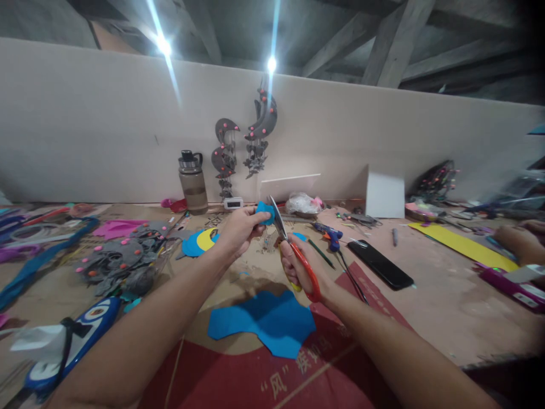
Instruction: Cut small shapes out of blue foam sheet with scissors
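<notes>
In the head view, my left hand (239, 230) pinches a small piece of blue felt-like sheet (264, 211) above the middle of the table. My right hand (300, 262) grips a pair of scissors (307, 271) with red and yellow handles. The scissor blades point up and away, right beside the blue piece; whether they touch it I cannot tell. Below my hands lies a larger blue offcut (266, 322) with cut edges. Past my left wrist rests a blue shape with a yellow crescent (207, 239), partly hidden by the wrist.
Right of my hands are a pencil (321, 254), a glue gun (330, 236) and a phone (380, 264). A bottle (193, 184) stands by the back board. Grey felt pieces (123, 255) pile up at left. Another person's hand (517, 241) is at far right, near a yellow sheet (464, 246).
</notes>
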### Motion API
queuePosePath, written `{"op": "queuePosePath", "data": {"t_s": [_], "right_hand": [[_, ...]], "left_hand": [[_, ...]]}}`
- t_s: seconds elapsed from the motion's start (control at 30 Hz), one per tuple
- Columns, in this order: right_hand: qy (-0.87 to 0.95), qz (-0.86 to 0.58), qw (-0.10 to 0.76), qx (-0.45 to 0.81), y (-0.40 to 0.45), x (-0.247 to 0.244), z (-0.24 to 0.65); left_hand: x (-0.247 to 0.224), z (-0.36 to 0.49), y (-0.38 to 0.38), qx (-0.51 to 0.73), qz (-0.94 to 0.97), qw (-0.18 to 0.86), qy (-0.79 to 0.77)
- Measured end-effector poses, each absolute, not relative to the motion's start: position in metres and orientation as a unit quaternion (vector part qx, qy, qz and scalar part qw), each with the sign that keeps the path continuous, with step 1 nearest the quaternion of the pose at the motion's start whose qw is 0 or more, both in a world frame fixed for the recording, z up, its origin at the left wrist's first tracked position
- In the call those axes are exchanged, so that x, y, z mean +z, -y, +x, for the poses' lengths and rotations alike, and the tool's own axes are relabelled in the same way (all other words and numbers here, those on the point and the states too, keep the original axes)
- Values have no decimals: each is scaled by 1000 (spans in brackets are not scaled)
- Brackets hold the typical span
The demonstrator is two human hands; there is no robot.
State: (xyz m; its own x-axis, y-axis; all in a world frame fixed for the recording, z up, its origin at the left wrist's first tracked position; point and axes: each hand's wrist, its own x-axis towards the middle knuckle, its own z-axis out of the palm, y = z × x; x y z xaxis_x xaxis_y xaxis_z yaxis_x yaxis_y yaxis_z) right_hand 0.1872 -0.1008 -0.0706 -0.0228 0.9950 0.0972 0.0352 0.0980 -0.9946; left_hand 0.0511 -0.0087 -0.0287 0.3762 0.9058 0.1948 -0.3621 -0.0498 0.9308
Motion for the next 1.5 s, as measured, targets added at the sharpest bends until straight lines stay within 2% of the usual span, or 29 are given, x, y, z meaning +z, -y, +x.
{"op": "queuePosePath", "data": {"t_s": [0.47,0.67,1.5], "right_hand": [[563,-471,497,462,94,-81,194],[590,-470,499,426,92,-79,197],[549,-495,497,454,102,-71,189]], "left_hand": [[-29,49,7,489,571,591,-292],[-33,49,3,466,589,591,-294],[-32,44,-1,470,568,616,-278]]}}
